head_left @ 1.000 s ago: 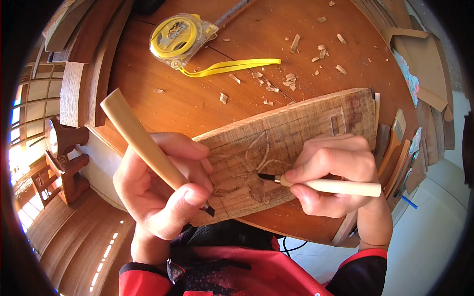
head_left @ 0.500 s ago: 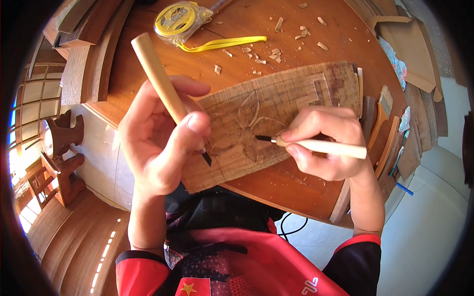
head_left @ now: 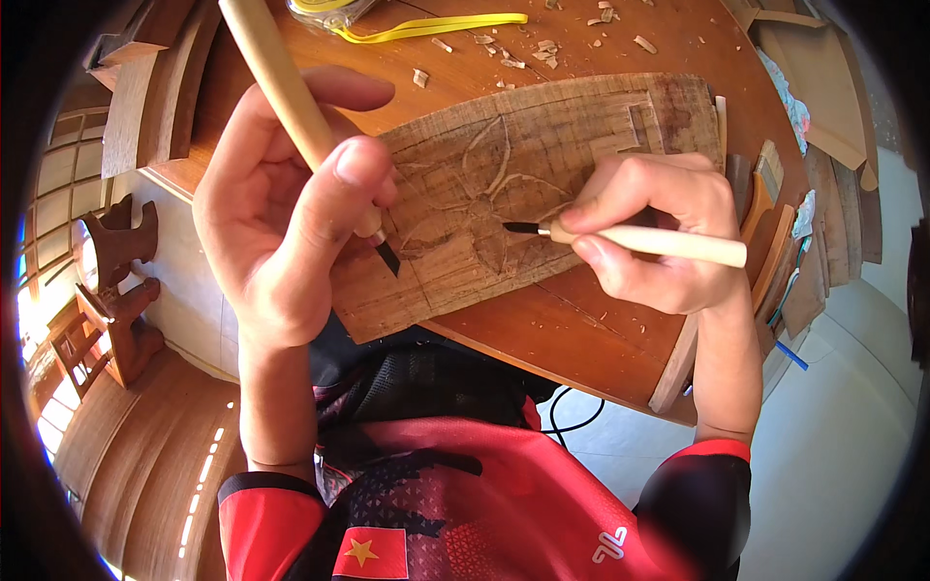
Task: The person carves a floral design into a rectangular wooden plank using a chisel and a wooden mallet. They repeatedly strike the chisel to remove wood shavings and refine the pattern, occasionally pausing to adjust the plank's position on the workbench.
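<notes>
My left hand point(head_left: 291, 213) is closed on a carving knife with a long tan handle point(head_left: 276, 77), held upright at a slant, its dark angled blade point(head_left: 388, 259) over the left part of a wooden board point(head_left: 436, 290). A flower outline point(head_left: 481, 205) is carved in the board. My right hand point(head_left: 659, 213) pinches a smaller knife with a pale handle point(head_left: 693, 247), lying nearly level, its dark tip point(head_left: 513, 227) just right of the flower's middle. Whether that tip touches the wood I cannot tell.
The wooden table point(head_left: 562, 353) carries wood shavings point(head_left: 545, 50) and a tape measure with a yellow strap point(head_left: 436, 24). Planks point(head_left: 155, 92) stack at the back left. Cardboard point(head_left: 814, 97), boards and a brush point(head_left: 768, 169) lie on the right. Carved chairs point(head_left: 121, 339) stand at the left.
The whole scene sits higher in the picture. My left hand and knife have also risen across the board, away from me. My right knife's tip stays near the flower's middle.
</notes>
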